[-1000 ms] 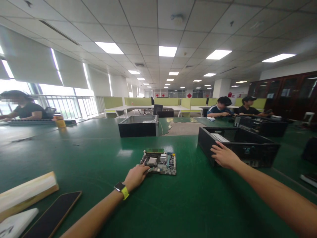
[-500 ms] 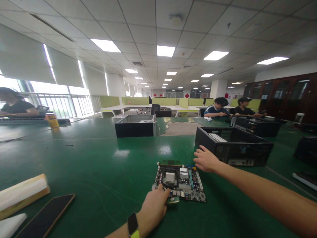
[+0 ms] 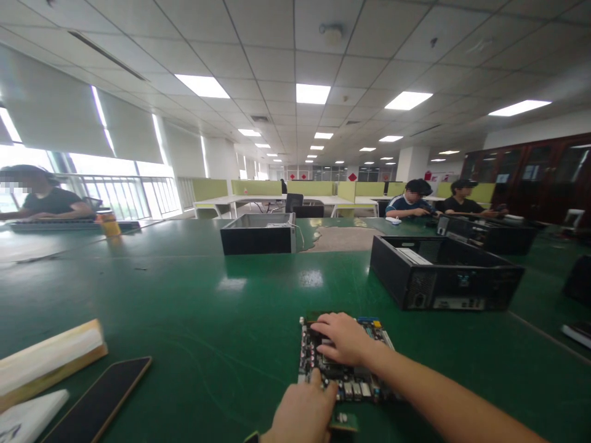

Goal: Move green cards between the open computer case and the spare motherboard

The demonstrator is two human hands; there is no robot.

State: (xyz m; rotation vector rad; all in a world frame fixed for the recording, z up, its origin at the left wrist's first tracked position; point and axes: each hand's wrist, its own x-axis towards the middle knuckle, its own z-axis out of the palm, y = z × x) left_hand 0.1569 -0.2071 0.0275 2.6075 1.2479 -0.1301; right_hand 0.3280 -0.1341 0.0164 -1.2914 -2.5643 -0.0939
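White column (image 3: 412,163) stands upright. Above it: ceiling (image 3: 258,58) of gridded tiles, rectangular light panels (image 3: 313,94) lit. Well left of the column: windows (image 3: 99,167), pale blinds (image 3: 132,138) partly lowered, railing (image 3: 150,197) alongside. To its right: dark reddish glazed cabinets (image 3: 535,172). Lower and left of it: yellow-green partitions (image 3: 305,188), white desks (image 3: 321,200), dark chairs (image 3: 294,202). Nearer than the column: green-topped table (image 3: 175,295).

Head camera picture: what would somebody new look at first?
Probably the circuit board in front, with right fingers over it and left fingers at its near left corner. Beyond, on the right, an open black computer case stands on the green table.
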